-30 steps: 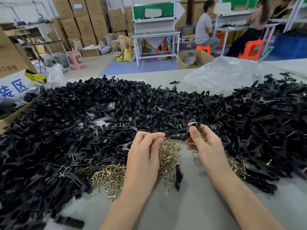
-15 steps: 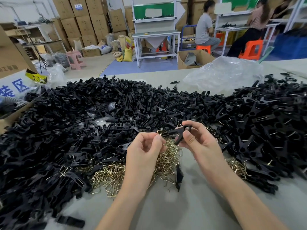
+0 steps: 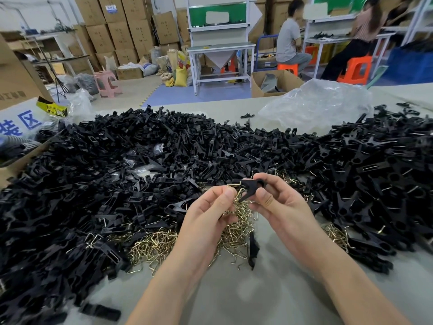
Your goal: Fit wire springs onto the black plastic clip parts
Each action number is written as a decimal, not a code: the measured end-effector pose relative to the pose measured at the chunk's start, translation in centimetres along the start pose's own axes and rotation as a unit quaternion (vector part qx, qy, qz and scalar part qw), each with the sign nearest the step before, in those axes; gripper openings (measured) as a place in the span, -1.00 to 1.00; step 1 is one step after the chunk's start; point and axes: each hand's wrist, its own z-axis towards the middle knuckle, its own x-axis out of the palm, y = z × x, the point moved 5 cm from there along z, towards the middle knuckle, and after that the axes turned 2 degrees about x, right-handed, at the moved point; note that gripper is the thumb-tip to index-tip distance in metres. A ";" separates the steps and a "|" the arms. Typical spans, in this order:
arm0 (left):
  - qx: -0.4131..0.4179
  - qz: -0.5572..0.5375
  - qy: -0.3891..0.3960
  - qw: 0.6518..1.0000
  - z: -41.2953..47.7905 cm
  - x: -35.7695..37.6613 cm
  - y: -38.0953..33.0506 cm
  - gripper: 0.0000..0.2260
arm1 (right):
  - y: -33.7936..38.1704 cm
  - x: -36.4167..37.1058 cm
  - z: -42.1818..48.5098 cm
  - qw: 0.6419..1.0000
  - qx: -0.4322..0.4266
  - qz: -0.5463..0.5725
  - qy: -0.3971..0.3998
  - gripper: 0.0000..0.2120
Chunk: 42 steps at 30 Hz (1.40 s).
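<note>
Toward the table's (image 3: 269, 299) left edge lies a deep heap of bare clip parts (image 3: 93, 184), none showing any wire, so the bulk of the work looks to be ahead. Just right of it, nearer the front edge, is the scatter of brass wire springs (image 3: 154, 247). Above that scatter the left hand (image 3: 206, 221) has its thumb and forefinger closed in a pinch on a single spring (image 3: 234, 185), whose end touches the black clip part (image 3: 251, 187) held up beside it. The right hand (image 3: 281, 207) grips that part between thumb and forefinger, the other fingers loosely curled. The spring looks to be at the part's mouth but not seated (blur hides the exact hook). Toward the right edge, the second heap (image 3: 375, 172) shows glints of wire on many pieces, apparently the finished ones.
</note>
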 end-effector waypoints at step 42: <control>-0.005 -0.004 0.111 0.994 -0.6 2.7 1.7 -0.70 | 0.1 2.2 -1.6 0.969 -0.059 -0.205 0.127 -0.68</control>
